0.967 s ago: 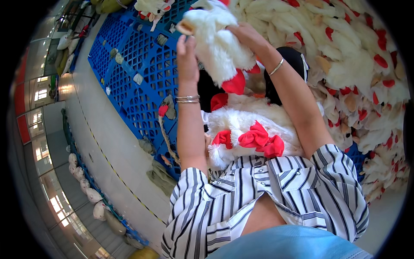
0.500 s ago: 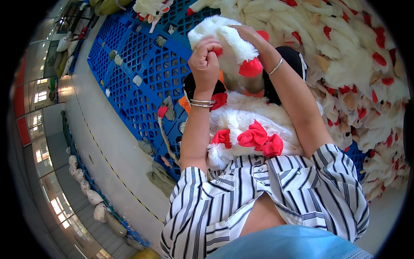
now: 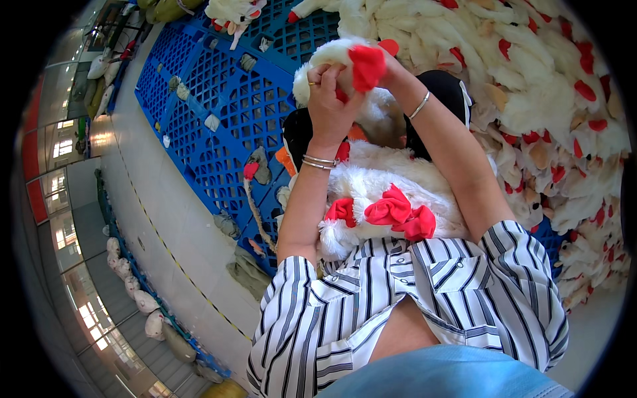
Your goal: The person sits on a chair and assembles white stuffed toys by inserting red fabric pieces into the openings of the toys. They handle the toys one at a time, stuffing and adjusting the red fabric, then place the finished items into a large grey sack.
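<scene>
Above my lap, both hands hold a white plush toy skin (image 3: 325, 56) with red fabric tips. My left hand (image 3: 332, 106) is closed on its near left side, fingers curled into the pile. My right hand (image 3: 397, 71) grips the right side, its fingers partly hidden behind a raised red tip (image 3: 367, 67). Across my lap, against my striped shirt, lies more white plush (image 3: 405, 176) with bunched red pieces (image 3: 391, 209). The inner side of the held skin is mostly out of sight.
A big heap of white plush skins (image 3: 411, 26) with red parts spreads to the right and far side. Blue plastic pallets (image 3: 219, 113) lie to the left, with small cloth scraps and a cord-like strip (image 3: 257, 215) on them. Stuffed sacks (image 3: 146, 302) line the far left wall.
The plush skin has been turned, and its red tip has swung up from below my right hand to between my hands. My left hand has shifted right, closer to the right one.
</scene>
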Tool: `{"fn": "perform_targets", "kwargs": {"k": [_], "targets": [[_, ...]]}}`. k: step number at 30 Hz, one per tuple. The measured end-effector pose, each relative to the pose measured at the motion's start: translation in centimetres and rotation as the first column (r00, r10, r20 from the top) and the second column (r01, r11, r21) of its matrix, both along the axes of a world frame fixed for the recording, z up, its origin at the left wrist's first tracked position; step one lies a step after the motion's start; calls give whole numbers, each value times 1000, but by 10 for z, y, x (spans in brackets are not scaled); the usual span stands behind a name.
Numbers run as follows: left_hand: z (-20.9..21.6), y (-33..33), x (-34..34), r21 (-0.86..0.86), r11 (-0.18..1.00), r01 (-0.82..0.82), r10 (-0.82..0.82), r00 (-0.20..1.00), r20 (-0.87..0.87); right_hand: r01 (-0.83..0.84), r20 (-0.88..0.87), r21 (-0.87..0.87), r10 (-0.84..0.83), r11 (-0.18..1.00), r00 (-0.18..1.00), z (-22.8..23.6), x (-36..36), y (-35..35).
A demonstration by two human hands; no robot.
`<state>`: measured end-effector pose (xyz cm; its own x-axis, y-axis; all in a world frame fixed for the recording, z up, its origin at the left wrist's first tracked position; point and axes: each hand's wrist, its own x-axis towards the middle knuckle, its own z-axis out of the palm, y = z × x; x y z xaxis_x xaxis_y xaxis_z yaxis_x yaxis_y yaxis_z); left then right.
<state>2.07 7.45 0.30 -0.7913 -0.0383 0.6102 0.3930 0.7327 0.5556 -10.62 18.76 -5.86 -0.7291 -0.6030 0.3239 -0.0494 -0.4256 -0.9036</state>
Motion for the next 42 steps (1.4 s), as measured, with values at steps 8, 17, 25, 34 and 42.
{"fn": "perform_targets", "kwargs": {"k": [8,17,25,34,42], "targets": [[-17,-11,1,348,938,-2,-62,983,172,265,-499,465,2,845,867,-14,2,-25],[-39,-31,-5,503,825,-257,117,949,293,124,-21,586,-138,801,990,42,25,-17],[-52,-30,-6,689,711,-141,-138,933,332,40,45,608,-84,793,995,29,20,-17],[-58,-43,-4,831,501,-240,-182,910,373,-43,32,688,29,725,999,31,19,-10],[-74,-35,-3,654,739,-162,-119,924,363,-56,143,735,-74,675,987,36,23,-11]]}}
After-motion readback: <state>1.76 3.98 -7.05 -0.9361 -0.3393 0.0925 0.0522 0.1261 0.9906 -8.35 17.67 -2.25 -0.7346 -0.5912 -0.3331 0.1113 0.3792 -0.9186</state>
